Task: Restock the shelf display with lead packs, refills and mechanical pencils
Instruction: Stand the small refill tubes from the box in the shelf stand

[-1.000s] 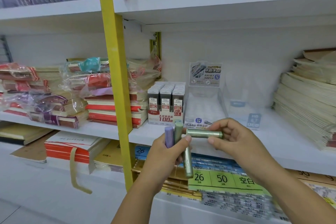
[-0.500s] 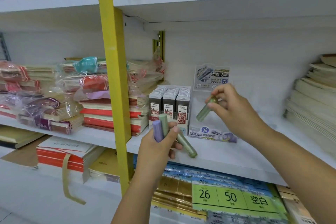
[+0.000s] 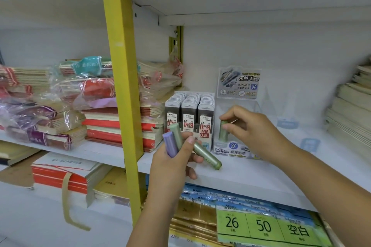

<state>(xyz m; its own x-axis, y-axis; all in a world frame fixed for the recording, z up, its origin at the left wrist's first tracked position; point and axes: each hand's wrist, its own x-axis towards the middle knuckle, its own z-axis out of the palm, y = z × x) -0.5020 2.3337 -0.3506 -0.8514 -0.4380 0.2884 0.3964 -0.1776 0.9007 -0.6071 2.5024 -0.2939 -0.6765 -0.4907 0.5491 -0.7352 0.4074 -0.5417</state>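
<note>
Nearest, the left hand (image 3: 170, 164) clenches three refill tubes (image 3: 177, 136), one purple and two green, fanned up and rightward above the shelf (image 3: 251, 178) edge. Just beyond, to the right, the right hand (image 3: 253, 132) pinches a fourth green tube (image 3: 223, 132) by its top, its long axis nearly upright, at the left side of the clear display box (image 3: 236, 151). The box lies directly below that grip, so a straight lowering probably seats it; the lead packs (image 3: 189, 110) stand just left.
</note>
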